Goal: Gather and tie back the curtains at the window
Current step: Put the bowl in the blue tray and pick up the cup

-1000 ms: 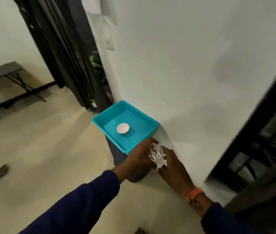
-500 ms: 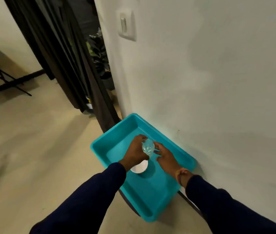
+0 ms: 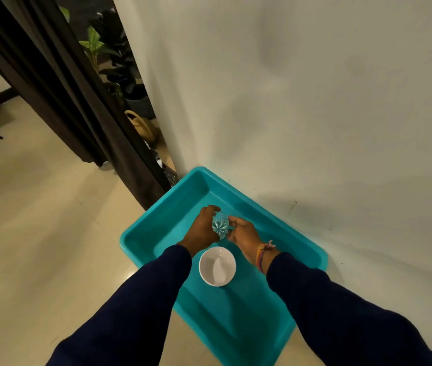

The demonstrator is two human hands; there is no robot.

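Observation:
A dark curtain (image 3: 59, 83) hangs at the upper left, beside the white wall's corner. Below it a teal tray (image 3: 302, 249) stands against the wall. Over the tray my left hand (image 3: 201, 231) grips a clear cut-glass tumbler (image 3: 220, 225) from the left, fingers curled round it. My right hand (image 3: 245, 237) holds the same glass from the right with its fingertips. A small white bowl (image 3: 217, 266) sits in the tray just below my hands.
Potted plants (image 3: 114, 48) and a woven basket (image 3: 143, 125) stand behind the curtain in the opening. The white wall (image 3: 315, 101) fills the right side. Pale tiled floor (image 3: 24, 220) spreads to the left.
The view has closed in on the tray and tilted down. Both hands have moved the glass from beside the tray's edge to over its middle; the bowl now lies below them.

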